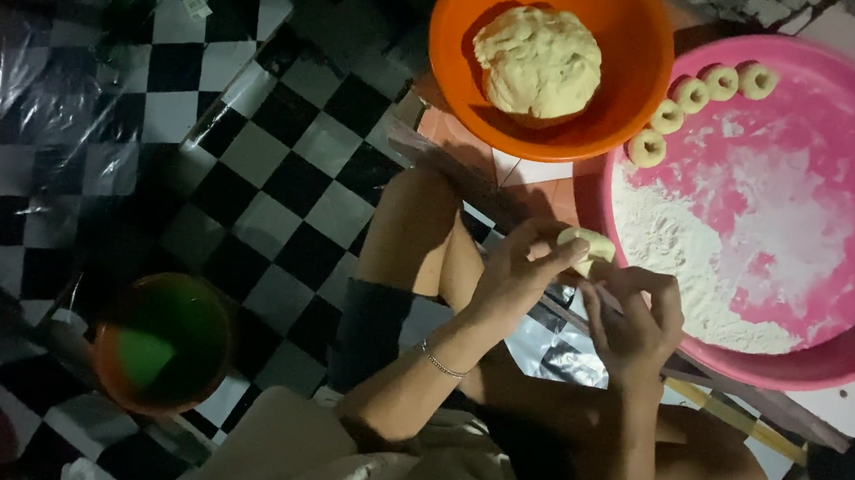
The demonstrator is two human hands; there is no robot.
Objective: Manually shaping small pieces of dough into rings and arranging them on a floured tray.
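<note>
- A seated person works a small piece of pale dough [587,249] between both hands, above the knees and just off the near rim of a wide pink tray [840,359].
- The piece is a short lump, its long axis running roughly left to right in the view, one end toward the tray's floured edge.
- The left hand [520,277], a thin bracelet [442,363] at its wrist, has its grip narrowed on the piece, fingertips pinching the top.
- The right hand [638,320] meets the piece from below; its fingers curl in, the grip closed against the underside as far as the dim light shows.
- The pink tray holds a broad drift of white flour [692,254] over its lower left part and a thinner dusting toward the middle.
- Four ring-shaped dough pieces [703,94] lie in a curved row along the tray's upper left rim, each near the next.
- An orange bowl [596,131] stands just beside the tray, to its left, and holds one large ball of dough [538,61].
- A second orange bowl [165,337] sits well apart on the black-and-white checked floor [281,180]; its inside looks green, its contents unclear.
- Clear plastic sheeting [67,95] lies over part of the floor at the left.
</note>
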